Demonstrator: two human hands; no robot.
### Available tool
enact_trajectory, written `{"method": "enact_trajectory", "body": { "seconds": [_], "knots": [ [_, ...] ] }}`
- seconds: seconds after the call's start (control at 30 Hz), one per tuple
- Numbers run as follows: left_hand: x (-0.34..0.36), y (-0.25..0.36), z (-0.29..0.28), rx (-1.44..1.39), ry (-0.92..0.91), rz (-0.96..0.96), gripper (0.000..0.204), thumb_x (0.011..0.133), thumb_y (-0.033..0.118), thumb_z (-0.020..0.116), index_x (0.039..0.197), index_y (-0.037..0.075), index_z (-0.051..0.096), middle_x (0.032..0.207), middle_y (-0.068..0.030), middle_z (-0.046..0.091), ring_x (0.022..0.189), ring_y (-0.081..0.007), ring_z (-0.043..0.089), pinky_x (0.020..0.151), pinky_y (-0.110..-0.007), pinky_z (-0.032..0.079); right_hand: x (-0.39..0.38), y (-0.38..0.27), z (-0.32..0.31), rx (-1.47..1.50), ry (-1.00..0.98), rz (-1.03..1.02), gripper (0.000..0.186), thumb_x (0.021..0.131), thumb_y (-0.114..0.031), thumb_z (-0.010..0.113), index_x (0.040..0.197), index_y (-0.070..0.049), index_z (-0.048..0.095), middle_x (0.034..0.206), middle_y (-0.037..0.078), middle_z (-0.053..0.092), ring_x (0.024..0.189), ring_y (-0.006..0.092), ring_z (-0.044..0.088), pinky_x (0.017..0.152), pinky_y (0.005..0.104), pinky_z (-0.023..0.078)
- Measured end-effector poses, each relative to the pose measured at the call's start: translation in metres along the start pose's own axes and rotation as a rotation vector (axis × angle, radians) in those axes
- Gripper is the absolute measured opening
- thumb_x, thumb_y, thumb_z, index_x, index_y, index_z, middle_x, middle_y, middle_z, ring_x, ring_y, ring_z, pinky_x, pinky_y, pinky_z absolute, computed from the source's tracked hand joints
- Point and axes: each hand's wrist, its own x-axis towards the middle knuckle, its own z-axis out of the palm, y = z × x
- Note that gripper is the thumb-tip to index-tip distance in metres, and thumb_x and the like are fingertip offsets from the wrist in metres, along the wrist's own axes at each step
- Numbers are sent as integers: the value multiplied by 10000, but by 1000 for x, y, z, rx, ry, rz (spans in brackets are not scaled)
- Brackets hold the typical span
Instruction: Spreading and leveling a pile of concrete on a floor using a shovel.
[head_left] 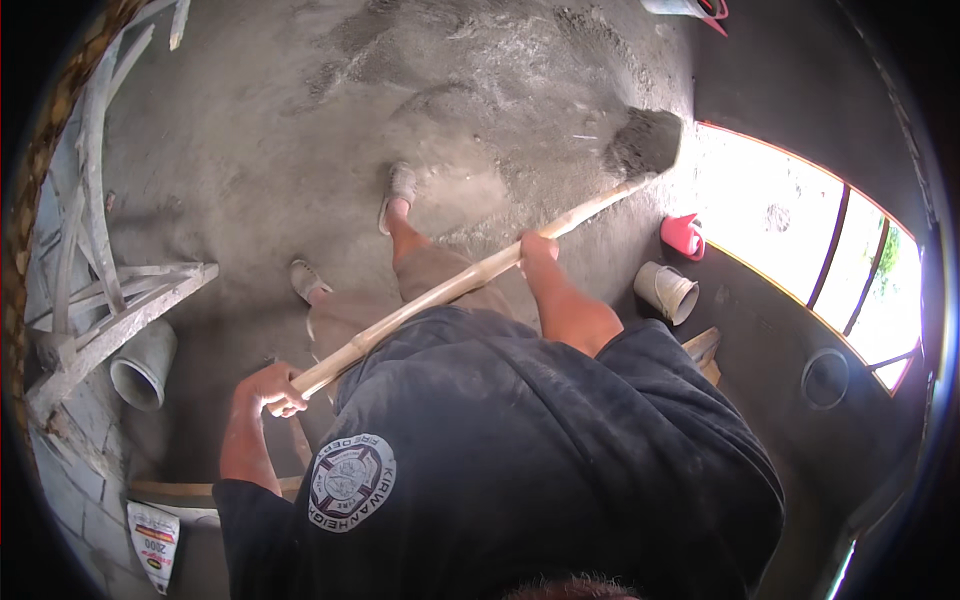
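A shovel with a long pale wooden handle (440, 293) slants across my body, from low left to upper right. My left hand (278, 388) is wrapped round the handle's near end. Farther up, my right hand (538, 250) grips the handle at about its middle. At the far end the shovel blade (648, 142) rests against the floor with grey, wet-looking mortar on and around it. A broad spread of grey mortar (450, 100) covers the floor ahead of my feet.
To the right, near a bright opening, are a red plastic container (682, 236), a whitish bucket (668, 292) and a round grey bucket (825, 379). At left, a rough timber frame (130, 325) stands above another bucket (145, 368). A printed bag (153, 548) lies lower left.
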Motion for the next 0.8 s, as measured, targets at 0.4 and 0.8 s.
{"method": "enact_trajectory", "body": {
  "seconds": [0.4,0.8],
  "knots": [
    [-22,-44,-35,103,131,155,259,675,49,741,912,-11,655,642,-76,613,523,-154,599,457,-311,438,-63,-19,24,64,85,-218,452,675,-78,716,1041,129,549,951,216,638,812,312,651,773,384,544],
    [-180,-212,4,721,1120,-254,360,685,121,704,1038,95,637,901,-196,681,943,-380,644,824,-468,513,-241,71,233,788,-803,428,150,840,-162,576,854,-37,496,740,168,539,720,347,548,776,534,504]
  ]
}}
